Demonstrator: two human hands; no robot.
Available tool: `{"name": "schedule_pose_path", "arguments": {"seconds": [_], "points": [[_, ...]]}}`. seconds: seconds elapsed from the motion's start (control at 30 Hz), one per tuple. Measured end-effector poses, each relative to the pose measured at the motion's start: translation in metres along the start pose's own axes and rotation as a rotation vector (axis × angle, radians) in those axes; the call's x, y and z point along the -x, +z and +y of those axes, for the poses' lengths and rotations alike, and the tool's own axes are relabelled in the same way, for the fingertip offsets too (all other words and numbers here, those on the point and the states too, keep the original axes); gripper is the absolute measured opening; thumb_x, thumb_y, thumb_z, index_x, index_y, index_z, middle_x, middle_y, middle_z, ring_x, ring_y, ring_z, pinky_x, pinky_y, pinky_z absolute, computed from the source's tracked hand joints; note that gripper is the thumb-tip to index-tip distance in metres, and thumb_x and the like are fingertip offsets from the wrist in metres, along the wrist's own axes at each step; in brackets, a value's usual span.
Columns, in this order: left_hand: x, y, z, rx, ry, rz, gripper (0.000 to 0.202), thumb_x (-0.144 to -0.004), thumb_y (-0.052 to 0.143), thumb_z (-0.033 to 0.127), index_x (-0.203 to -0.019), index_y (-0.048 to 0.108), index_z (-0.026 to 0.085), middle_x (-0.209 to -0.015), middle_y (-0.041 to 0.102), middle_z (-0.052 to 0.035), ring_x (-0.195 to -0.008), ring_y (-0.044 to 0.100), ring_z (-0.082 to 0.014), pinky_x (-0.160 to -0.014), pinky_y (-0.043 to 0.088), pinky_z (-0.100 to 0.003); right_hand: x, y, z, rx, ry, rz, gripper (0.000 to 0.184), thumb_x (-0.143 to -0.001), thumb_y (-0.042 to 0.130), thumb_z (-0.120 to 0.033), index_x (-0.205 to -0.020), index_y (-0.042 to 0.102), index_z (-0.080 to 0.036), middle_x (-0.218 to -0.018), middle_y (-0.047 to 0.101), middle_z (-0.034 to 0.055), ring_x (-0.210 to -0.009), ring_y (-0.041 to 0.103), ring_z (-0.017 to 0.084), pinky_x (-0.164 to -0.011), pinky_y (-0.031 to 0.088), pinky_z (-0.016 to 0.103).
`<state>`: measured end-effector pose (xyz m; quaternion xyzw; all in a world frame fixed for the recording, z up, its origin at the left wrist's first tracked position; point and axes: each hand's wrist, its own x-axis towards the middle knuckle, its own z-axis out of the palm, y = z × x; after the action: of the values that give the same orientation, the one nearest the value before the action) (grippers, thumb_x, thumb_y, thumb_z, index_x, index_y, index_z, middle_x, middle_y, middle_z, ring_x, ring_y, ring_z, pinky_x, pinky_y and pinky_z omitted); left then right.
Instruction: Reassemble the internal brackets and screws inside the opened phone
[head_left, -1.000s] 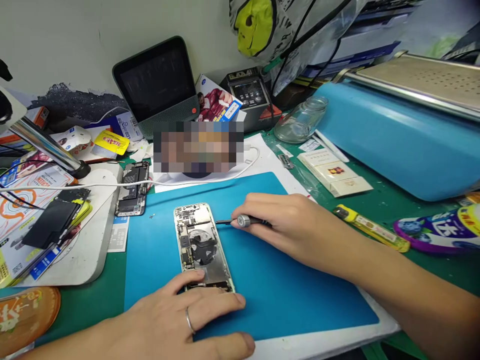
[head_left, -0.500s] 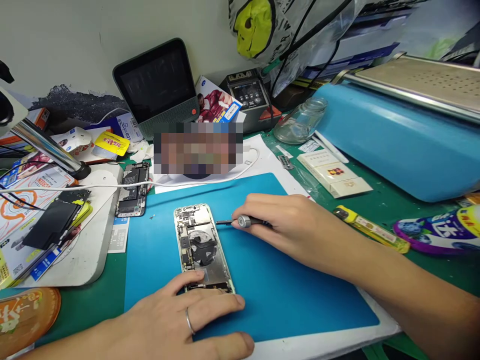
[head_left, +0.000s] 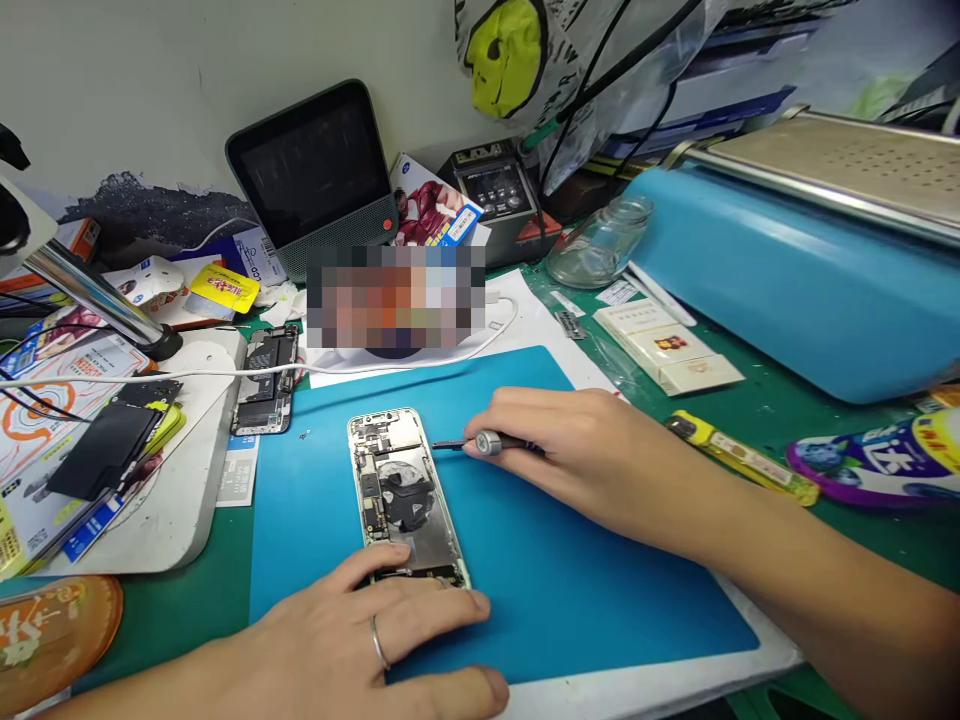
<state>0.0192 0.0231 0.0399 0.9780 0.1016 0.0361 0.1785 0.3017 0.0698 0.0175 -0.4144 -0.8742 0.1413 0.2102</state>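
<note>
An opened smartphone [head_left: 442, 520] with its inner parts bare lies on a blue mat [head_left: 570, 590]. My left hand [head_left: 375, 635], wearing a ring, holds the phone's lower end against the mat; its fingers lie across that end and beside the right edge. In my right hand [head_left: 585, 450] is a slim screwdriver [head_left: 489, 443] with a round silver end, pinched between the fingers. The tool's thin dark part points left at the phone's upper right edge; I cannot tell whether it touches. Tiny screws or bits [head_left: 304, 435] lie left of the phone.
Another opened phone [head_left: 266, 385] lies at the mat's upper left corner. A white cable [head_left: 330, 371] crosses behind the work. At right are a yellow cutter knife [head_left: 739, 455], a cigarette box [head_left: 667, 350] and a glass jar [head_left: 600, 245]. An orange lid [head_left: 64, 630] is at lower left.
</note>
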Motion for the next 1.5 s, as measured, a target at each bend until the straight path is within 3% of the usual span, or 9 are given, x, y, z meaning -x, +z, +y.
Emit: {"name": "schedule_pose_path", "arguments": {"seconds": [0.7,1.27,1.5], "points": [[0.000,0.000,-0.002,0.022,0.006,0.001,0.040,-0.104,0.059,0.025,-0.143,0.055,0.023,-0.148,0.061,-0.0094,-0.136,0.060,-0.0196,-0.125,0.034,-0.044,0.005,0.008,0.008,-0.011,0.009,0.016,0.017,-0.098,0.053,-0.016,-0.096,0.068,-0.022,-0.086,0.067,0.0013,-0.076,0.064,0.016,-0.065,0.042,0.026],[0.001,0.000,0.001,-0.018,0.014,0.005,0.035,-0.106,0.055,0.028,-0.141,0.057,0.025,-0.148,0.061,-0.0061,-0.135,0.059,-0.0202,-0.121,0.041,-0.044,0.005,0.010,0.010,-0.008,0.010,-0.013,0.017,-0.099,0.053,-0.016,-0.096,0.069,-0.022,-0.087,0.068,0.0014,-0.076,0.064,0.016,-0.066,0.043,0.026],[0.001,-0.002,0.000,-0.012,0.013,-0.009,0.036,-0.105,0.057,0.027,-0.141,0.057,0.025,-0.149,0.061,-0.0061,-0.135,0.060,-0.0190,-0.124,0.037,-0.042,0.004,0.009,0.010,0.021,0.002,-0.035,0.017,-0.098,0.053,-0.015,-0.097,0.069,-0.021,-0.087,0.069,0.0022,-0.076,0.066,0.016,-0.066,0.044,0.026]]}}
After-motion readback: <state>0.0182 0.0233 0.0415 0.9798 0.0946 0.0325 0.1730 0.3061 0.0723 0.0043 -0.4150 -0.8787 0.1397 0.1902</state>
